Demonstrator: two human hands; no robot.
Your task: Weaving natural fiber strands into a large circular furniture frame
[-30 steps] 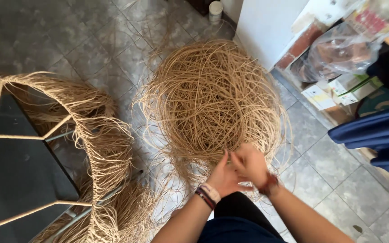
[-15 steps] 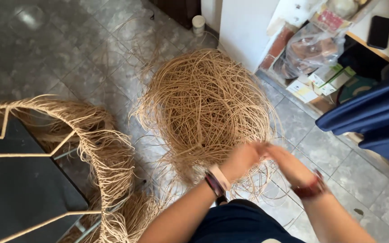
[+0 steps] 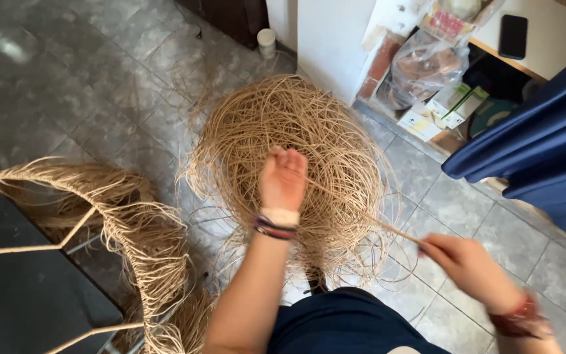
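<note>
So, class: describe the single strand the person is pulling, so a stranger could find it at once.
Start at the big round tangle of tan fibre on the grey tiled floor. One strand runs from it to the right hand. Unlike the looped mass, it is straight and taut.

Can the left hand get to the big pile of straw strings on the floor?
Probably yes. The left hand is already stretched out over the tan fibre bundle, fingers curled right at the strands, and nothing lies between them. The right hand pulls one strand off to the side, out of the way.
</note>
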